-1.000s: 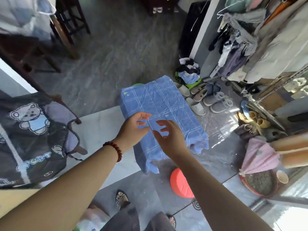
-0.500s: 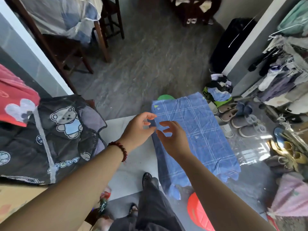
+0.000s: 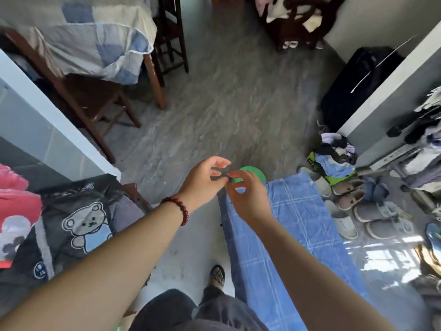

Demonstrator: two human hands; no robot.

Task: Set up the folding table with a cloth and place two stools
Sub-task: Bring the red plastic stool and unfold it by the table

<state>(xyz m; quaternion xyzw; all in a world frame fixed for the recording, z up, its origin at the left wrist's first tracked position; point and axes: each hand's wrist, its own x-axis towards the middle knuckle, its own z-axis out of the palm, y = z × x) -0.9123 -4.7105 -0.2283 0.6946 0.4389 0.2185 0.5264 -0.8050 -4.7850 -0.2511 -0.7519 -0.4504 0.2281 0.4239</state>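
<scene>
A blue checked cloth (image 3: 298,223) covers the folding table, which stands lengthwise at my right; the table itself is hidden under it. A green stool (image 3: 256,172) peeks out past the table's far end, partly behind my right hand. My left hand (image 3: 202,185), with a red bead bracelet, and my right hand (image 3: 248,199) meet in the air over the cloth's far left corner. Their curled fingertips pinch a small dark thing (image 3: 220,178) between them; what it is I cannot tell.
Shoes and slippers (image 3: 346,211) line the floor right of the table, with a clothes pile (image 3: 334,158) and a black suitcase (image 3: 353,91) behind. A wooden chair (image 3: 95,99) and cloth-draped table stand far left. A bear-print garment (image 3: 78,223) hangs near left. My sandalled foot (image 3: 217,274) is below.
The view has swung left and up, so the red stool has left the frame. Both hands have lifted off the cloth toward its far corner and brought their fingertips together.
</scene>
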